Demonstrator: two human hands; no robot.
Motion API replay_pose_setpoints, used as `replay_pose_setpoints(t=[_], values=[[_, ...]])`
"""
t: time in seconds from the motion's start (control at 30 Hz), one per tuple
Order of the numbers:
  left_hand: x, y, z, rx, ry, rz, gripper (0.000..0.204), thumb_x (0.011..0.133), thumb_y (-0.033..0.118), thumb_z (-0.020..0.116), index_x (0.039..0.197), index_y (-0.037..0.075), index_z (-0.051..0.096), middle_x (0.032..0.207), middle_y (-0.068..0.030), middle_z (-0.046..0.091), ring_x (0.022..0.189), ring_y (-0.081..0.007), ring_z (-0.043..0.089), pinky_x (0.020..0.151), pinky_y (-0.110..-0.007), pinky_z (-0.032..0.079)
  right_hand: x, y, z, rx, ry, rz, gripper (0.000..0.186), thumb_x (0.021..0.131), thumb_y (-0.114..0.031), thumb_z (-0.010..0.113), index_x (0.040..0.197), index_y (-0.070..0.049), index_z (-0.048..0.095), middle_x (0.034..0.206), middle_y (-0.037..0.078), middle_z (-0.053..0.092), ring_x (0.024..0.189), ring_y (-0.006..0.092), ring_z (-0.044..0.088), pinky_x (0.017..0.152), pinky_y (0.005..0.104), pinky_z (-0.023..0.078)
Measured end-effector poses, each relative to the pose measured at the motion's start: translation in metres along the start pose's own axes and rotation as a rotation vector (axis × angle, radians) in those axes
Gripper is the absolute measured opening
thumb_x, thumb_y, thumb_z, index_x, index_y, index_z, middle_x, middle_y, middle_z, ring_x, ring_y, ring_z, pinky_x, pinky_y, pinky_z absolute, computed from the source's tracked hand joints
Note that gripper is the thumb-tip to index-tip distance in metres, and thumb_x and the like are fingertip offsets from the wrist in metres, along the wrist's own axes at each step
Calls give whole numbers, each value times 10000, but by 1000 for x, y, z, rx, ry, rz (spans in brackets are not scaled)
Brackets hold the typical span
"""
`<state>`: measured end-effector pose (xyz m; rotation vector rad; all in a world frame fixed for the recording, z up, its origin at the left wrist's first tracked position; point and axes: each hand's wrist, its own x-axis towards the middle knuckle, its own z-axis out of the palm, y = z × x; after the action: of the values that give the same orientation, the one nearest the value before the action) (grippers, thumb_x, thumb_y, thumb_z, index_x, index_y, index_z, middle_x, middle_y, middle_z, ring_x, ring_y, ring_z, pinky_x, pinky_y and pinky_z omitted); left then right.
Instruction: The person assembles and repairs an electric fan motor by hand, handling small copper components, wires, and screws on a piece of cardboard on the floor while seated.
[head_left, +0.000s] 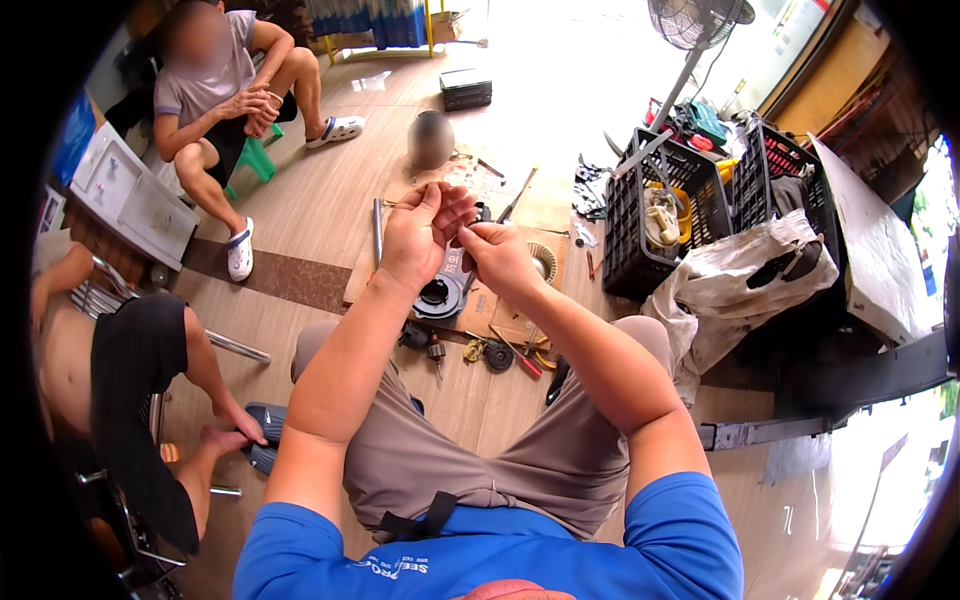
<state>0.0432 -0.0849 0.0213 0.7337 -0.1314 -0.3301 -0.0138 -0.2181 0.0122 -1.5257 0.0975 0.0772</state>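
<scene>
Blue sleeves (685, 525), hands (420, 238) close together

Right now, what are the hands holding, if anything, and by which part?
Can't tell: anything between the left hand and right hand is too small to make out.

Parts count, vis. items only: 2 blk. crates (628, 242), 1 stand fan (692, 22), 1 grn. stool (257, 160), 2 wht. clogs (240, 252), 1 metal tube (378, 235), 1 gry. housing (452, 288), 1 ribbed ring (543, 262) and 2 seated co-workers (205, 88) were logged, approx. centre to perimeter.
</scene>
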Motion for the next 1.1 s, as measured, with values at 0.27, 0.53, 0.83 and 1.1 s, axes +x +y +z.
replay_pose_setpoints(t=[0.27, 0.53, 0.83, 1.1], values=[[-5, 5, -8, 208, -74, -82, 208, 1009, 201, 510, 1032, 22, 614, 960, -127, 693, 925, -259, 695, 868, -374, 565, -4, 8, -8, -127, -56, -106, 301, 990, -242, 551, 832, -13, 666, 636, 5, 614, 565, 59, 537, 514, 249, 433], [-2, -4, -9, 134, 24, -72, 224, 1030, 195, 455, 1030, 24, 601, 997, -136, 688, 959, -259, 686, 886, -394, 552, 4, 21, 2, -140, 49, -192, 355, 1015, -259, 526, 769, -23, 623, 628, -5, 570, 524, 54, 488, 470, 227, 384], [0, 4, -12, 61, -139, -121, 206, 1018, 175, 484, 1079, 10, 592, 972, -128, 686, 969, -276, 686, 853, -388, 568, 1, 1, -9, 212, -135, 109, 372, 1036, -291, 458, 769, -55, 568, 603, 32, 553, 425, 96, 452, 381, 239, 326], [2, 1, -14, 39, -106, -97, 194, 1013, 174, 496, 1044, 16, 604, 848, -96, 678, 859, -253, 703, 808, -372, 581, 1, 5, -6, 162, -165, 100, 368, 1023, -294, 491, 744, -77, 590, 595, 5, 558, 447, 64, 444, 402, 228, 331]])
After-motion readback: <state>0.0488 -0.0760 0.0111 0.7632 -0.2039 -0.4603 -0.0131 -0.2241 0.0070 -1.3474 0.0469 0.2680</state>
